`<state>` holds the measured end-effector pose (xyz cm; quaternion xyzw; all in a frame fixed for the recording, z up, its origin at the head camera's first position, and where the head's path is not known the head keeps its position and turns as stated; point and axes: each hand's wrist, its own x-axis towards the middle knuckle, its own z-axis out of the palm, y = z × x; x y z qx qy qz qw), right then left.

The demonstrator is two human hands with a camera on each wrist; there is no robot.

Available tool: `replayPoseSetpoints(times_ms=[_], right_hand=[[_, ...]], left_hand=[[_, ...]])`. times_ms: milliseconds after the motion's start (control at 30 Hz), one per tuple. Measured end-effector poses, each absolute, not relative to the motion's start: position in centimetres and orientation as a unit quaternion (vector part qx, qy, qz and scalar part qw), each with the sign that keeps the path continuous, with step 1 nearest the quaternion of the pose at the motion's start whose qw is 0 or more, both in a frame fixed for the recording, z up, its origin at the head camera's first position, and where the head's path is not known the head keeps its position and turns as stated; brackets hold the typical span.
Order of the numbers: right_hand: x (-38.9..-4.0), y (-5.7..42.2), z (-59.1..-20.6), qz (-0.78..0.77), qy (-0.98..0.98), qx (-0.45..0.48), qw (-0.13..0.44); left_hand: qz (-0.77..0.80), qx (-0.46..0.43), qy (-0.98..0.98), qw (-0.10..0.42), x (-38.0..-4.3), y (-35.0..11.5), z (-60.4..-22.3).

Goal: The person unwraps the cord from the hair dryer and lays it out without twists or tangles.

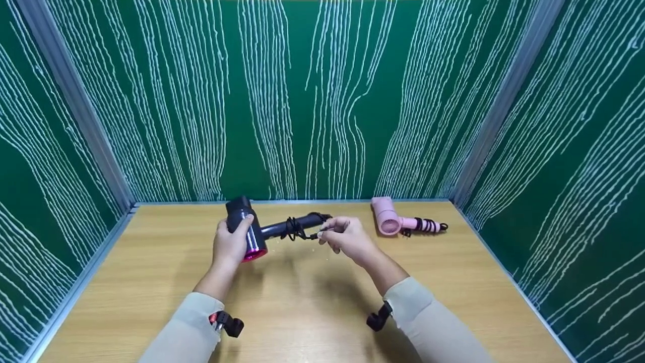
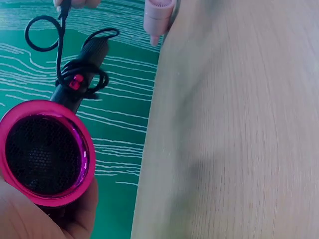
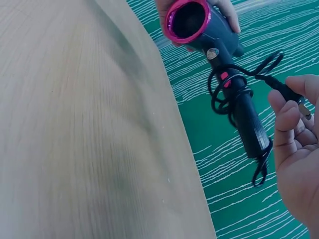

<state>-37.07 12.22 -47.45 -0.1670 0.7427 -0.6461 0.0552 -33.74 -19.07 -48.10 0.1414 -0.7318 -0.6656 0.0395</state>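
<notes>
Pale sleeves point(image 1: 184, 327) cover our two forearms at the bottom edge, and beside each cuff sits a small black wrist camera point(image 1: 233, 325). Beyond them, our left hand point(image 1: 232, 242) grips the barrel of a dark hair dryer point(image 1: 255, 236), with the thumb laid over its top. We hold the dryer above the middle of the counter point(image 1: 302, 312), clear of the wood, its nozzle toward the back wall and its pink ring point(image 2: 89, 159), set round a mesh intake, toward us. Its handle point(image 3: 246, 122) runs out to the right, with red buttons point(image 3: 225, 79) near the barrel. Several loose turns of black cord point(image 1: 295, 229) wrap the handle, and one small loop sticks out past the handle's end.

Our right hand point(image 1: 350, 239) is just beside that handle, pinching the black plug point(image 3: 284, 90) of the cord between thumb and fingertips; its metal prongs show past the fingers, and a short stretch of cord joins it to the coils.

Well to the right, near the back edge of the counter, lies a pink hair dryer point(image 1: 385, 217), untouched by either hand. Its handle points right, wound with a neat black cable point(image 1: 428, 225). Around the counter we have green walls point(image 1: 302, 101) streaked with wavy white lines, and grey posts point(image 1: 80, 101) standing at the two back corners.
</notes>
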Motion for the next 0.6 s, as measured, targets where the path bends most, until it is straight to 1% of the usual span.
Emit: replayPoseSetpoints(times_ms=[433,500,600], right_hand=[[-37.4,12.7,-49.0,-0.642,0.745,-0.152,0.096],[-37.5,12.7,-49.2,-0.641,0.747,-0.149,0.099],[-37.7,13.0,-49.6,-0.632,0.754,-0.147,0.098]], left_hand=[[-0.707,0.143,-0.689,0.073,-33.6,-19.2,-47.8],[-0.715,0.138,-0.681,0.072,-33.7,-19.2,-47.8],[-0.725,0.13,-0.674,0.057,-33.6,-19.0,-47.6]])
